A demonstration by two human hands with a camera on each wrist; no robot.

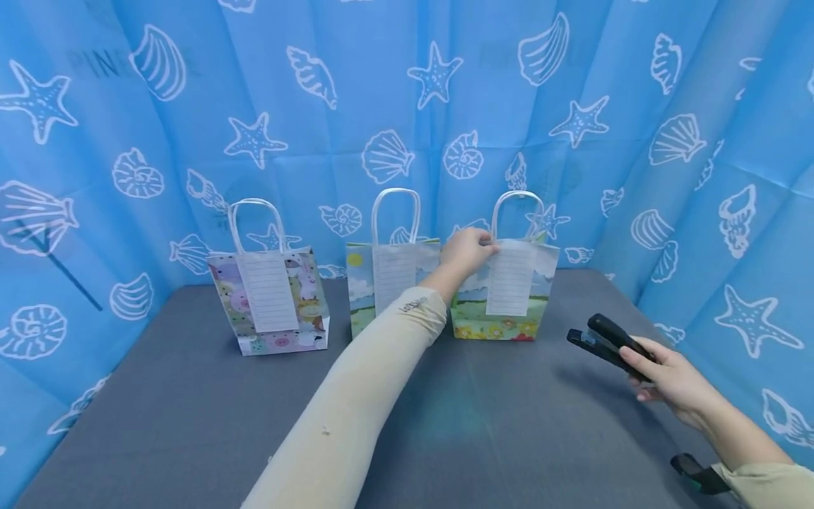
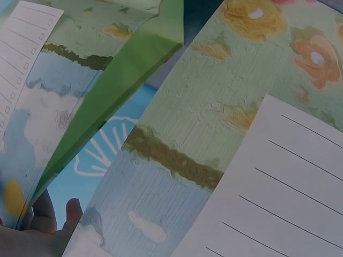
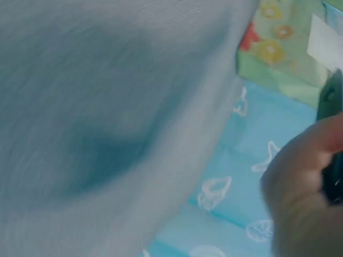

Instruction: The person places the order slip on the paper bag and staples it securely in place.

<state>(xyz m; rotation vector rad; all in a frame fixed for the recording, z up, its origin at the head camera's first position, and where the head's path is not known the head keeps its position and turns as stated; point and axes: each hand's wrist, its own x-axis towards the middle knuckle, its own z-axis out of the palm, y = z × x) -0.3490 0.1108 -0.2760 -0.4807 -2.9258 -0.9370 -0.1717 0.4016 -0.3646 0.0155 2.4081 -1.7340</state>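
Three printed paper gift bags with white twisted handles stand in a row, each with a lined paper sheet on its front. At the right-hand gift bag (image 1: 543,283), my left hand (image 1: 467,252) pinches the top edge by the upper left corner of its lined sheet (image 1: 511,283). In the left wrist view part of that hand shows low on the left, beyond the bags. My right hand (image 1: 675,378) grips a black stapler (image 1: 613,343), its front end pointing left toward this bag, with its jaws apart. The right wrist view shows only part of the stapler (image 3: 332,101).
The middle gift bag (image 1: 360,286) stands behind my left sleeve, and the animal-print gift bag (image 1: 313,300) is at left. A dark grey cloth (image 1: 191,424) covers the table. Behind hangs a blue seashell curtain (image 1: 356,71). A black strap (image 1: 699,475) is at my right wrist.
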